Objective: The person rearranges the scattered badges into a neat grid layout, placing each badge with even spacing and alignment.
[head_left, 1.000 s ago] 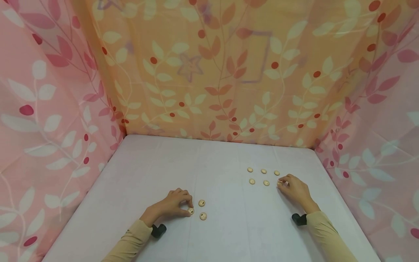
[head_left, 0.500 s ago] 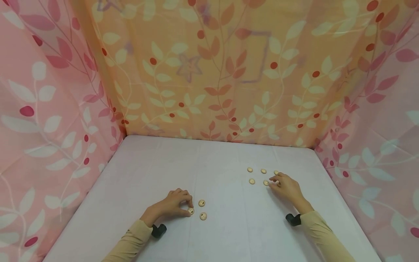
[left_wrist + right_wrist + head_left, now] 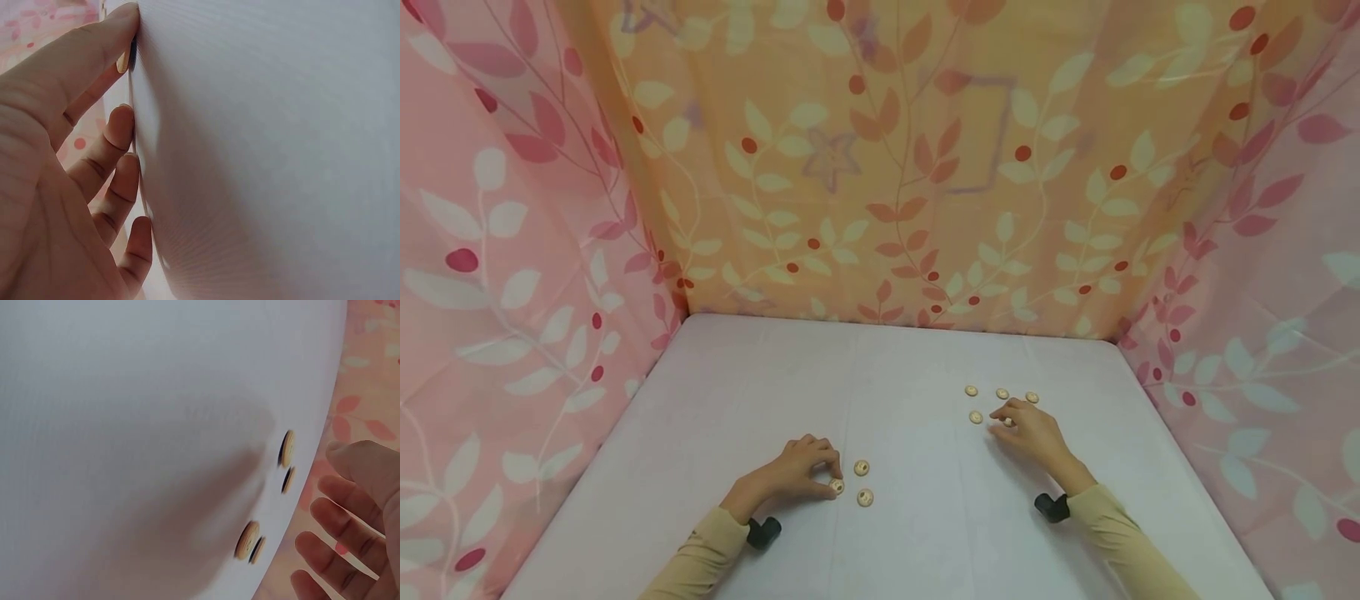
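My left hand pinches a round wooden disc between thumb and index finger, low at the table. Its light edge shows beside the thumb in the left wrist view. Two more discs with dark markings, one farther back and one nearer, lie just right of that hand. My right hand hovers over a second group of discs, one visible through its finger gap. In the right wrist view the right hand has thumb and fingers apart with nothing between them. Part of the group's front row is hidden behind it.
A row of discs and a front disc lie beyond and left of my right hand. White cloth covers the table. Leaf-patterned curtains stand at the back, left and right.
My right hand has left the rightmost front disc and moved left over the group's front row. My left hand keeps its pinch in the same place.
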